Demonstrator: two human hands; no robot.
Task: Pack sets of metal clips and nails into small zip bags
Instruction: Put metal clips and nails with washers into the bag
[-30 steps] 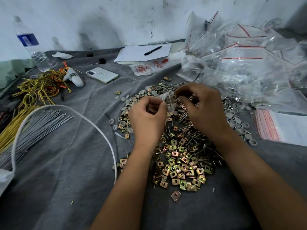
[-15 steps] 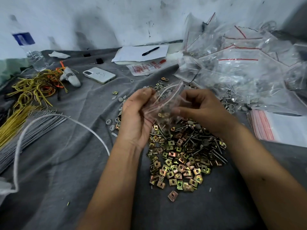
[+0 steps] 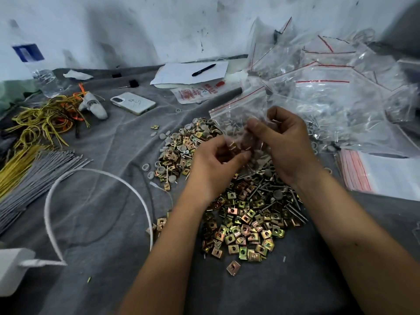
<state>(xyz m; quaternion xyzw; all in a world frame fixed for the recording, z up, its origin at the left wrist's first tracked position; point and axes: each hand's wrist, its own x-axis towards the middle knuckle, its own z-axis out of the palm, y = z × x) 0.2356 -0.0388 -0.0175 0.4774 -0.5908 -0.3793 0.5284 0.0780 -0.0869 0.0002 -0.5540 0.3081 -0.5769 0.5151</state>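
A small clear zip bag [image 3: 236, 114] with a red strip is held up over the pile, its mouth toward the upper left. My right hand [image 3: 284, 142] grips its lower part with curled fingers. My left hand [image 3: 213, 164] pinches the bag's bottom, where brass clips show through the plastic. Below lies a heap of brass square metal clips [image 3: 247, 226] mixed with grey nails [image 3: 291, 201] and white plastic caps [image 3: 168, 137] on the grey cloth [image 3: 102, 201].
Filled zip bags [image 3: 329, 87] are heaped at back right; flat unused bags [image 3: 375, 176] lie at right. A phone [image 3: 133, 103], paper with pen [image 3: 203, 69], bottle [image 3: 38, 71], yellow wires [image 3: 43, 119], grey ties [image 3: 34, 178] and a white cable [image 3: 95, 173] sit at left.
The bag has been raised and spread out, its red-striped mouth swinging to the upper left. Both hands shifted right and now hold its lower end.
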